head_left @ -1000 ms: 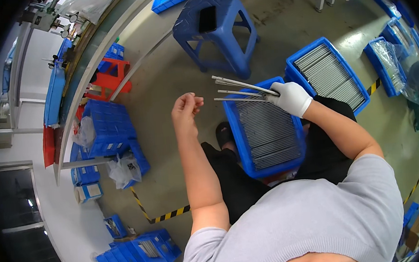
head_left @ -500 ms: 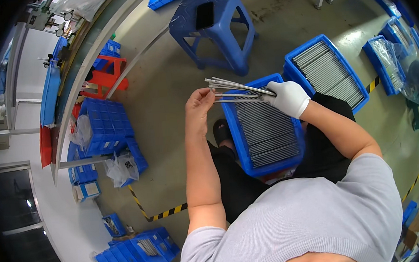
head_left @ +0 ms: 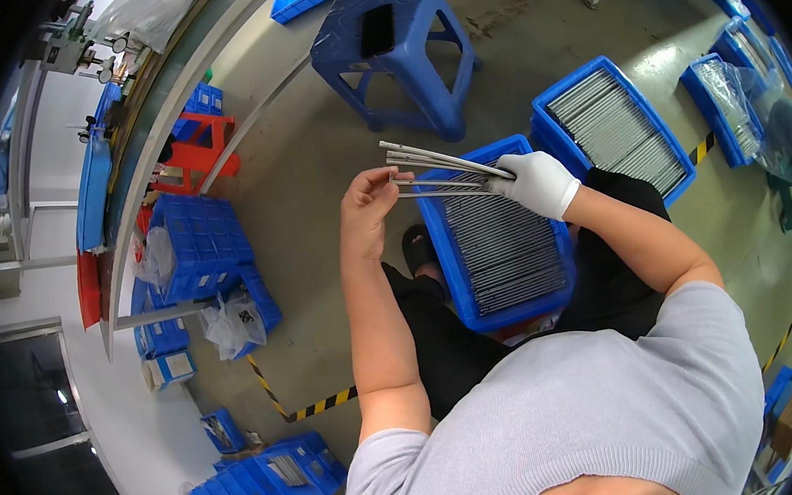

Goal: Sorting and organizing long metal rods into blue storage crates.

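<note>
My right hand [head_left: 541, 186], in a white glove, grips several thin metal rods [head_left: 445, 161] that fan out toward the left. My bare left hand [head_left: 367, 211] is closed, its fingertips pinched at the free end of one rod in the fan. Exactly how the fingertips meet that rod is hard to see. Below the rods, between my knees, stands a blue crate [head_left: 447, 271]. Rows of similar rods [head_left: 508, 253] lie inside it, and the right hand is above its far right part.
A second blue crate [head_left: 680, 190] of rods stands to the right. Beyond is a blue plastic stool [head_left: 442, 67] with a dark phone-like slab [head_left: 377, 31] on it. Stacked blue crates [head_left: 201, 249] and a workbench frame [head_left: 124, 213] are at left. Striped tape [head_left: 325, 405] marks the floor.
The rods' free ends have shifted slightly left and spread a little more. My left hand has moved slightly left with its fingers still at the rod ends; the right hand keeps its grip.
</note>
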{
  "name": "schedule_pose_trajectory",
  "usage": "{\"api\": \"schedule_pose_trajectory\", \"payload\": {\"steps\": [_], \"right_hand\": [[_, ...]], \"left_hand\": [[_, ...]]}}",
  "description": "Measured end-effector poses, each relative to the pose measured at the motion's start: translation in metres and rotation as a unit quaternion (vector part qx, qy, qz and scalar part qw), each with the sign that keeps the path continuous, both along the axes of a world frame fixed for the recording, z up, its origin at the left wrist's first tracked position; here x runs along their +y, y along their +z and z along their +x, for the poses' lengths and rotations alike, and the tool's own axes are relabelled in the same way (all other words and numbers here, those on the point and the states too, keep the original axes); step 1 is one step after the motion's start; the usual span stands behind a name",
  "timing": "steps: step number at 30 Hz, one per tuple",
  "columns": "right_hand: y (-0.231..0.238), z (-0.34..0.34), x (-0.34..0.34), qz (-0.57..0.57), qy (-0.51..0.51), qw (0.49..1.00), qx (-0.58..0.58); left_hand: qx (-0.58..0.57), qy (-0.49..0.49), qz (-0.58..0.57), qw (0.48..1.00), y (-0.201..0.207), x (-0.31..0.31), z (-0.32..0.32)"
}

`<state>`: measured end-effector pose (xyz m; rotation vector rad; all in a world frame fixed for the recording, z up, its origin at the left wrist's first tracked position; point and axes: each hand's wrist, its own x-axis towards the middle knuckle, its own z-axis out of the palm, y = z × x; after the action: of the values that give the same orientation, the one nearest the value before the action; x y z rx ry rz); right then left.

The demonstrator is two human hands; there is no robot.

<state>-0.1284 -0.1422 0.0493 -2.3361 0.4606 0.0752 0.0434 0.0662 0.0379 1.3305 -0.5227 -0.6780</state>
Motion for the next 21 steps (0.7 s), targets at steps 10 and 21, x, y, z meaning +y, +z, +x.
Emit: {"api": "schedule_pose_trajectory", "payload": {"steps": [10,21], "right_hand": [[-0.005,-0.002,0.005,0.051,0.004,0.999,-0.014],[-0.003,-0.001,0.008,0.015,0.013,1.000,-0.011]], "left_hand": [[-0.047,0.021,0.052,0.997,0.005,0.004,-0.001],[-0.036,-0.034,0.020,0.999,0.003,0.006,-0.001]]}}
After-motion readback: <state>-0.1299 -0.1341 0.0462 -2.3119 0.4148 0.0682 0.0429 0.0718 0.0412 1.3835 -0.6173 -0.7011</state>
